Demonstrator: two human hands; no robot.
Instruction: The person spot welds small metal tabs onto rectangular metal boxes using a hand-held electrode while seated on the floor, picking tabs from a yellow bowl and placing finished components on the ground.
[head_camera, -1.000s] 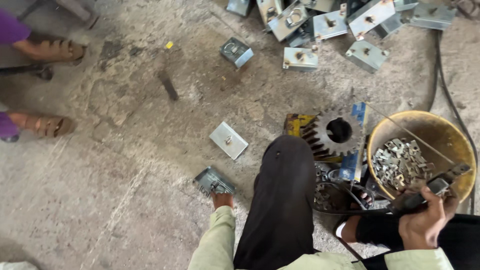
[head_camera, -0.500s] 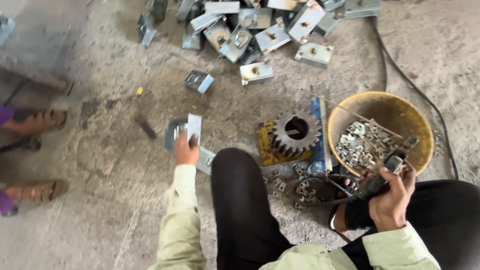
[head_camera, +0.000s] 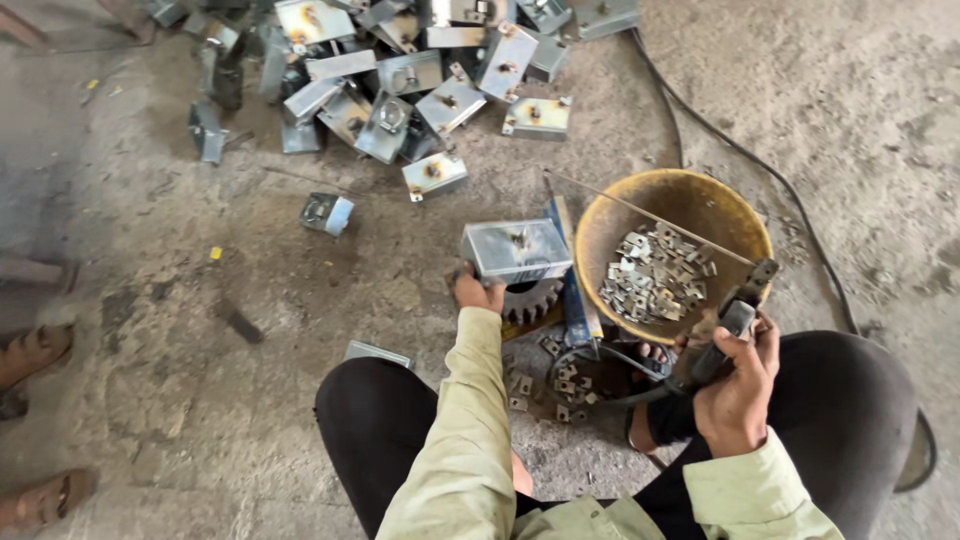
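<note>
The left hand (head_camera: 478, 292) grips a bracket (head_camera: 517, 250) over a gear (head_camera: 530, 298), which lies just right of that hand. Right of the bracket stands a bowl (head_camera: 690, 195) with small plates (head_camera: 655, 273) in it and a rod (head_camera: 650, 217) across its rim. The right hand (head_camera: 738, 388) holds a tool (head_camera: 722, 335) at the bowl's near edge. Beyond the left hand lies a pile of brackets (head_camera: 400, 70); one box (head_camera: 328, 212) sits alone to its left. Between the hands, loose plates (head_camera: 560, 380) lie on the floor (head_camera: 200, 400).

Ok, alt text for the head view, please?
Seated on a concrete floor, a person's left hand holds a metal bracket over a gear, while the right hand holds a power tool beside a yellow basin.
</note>
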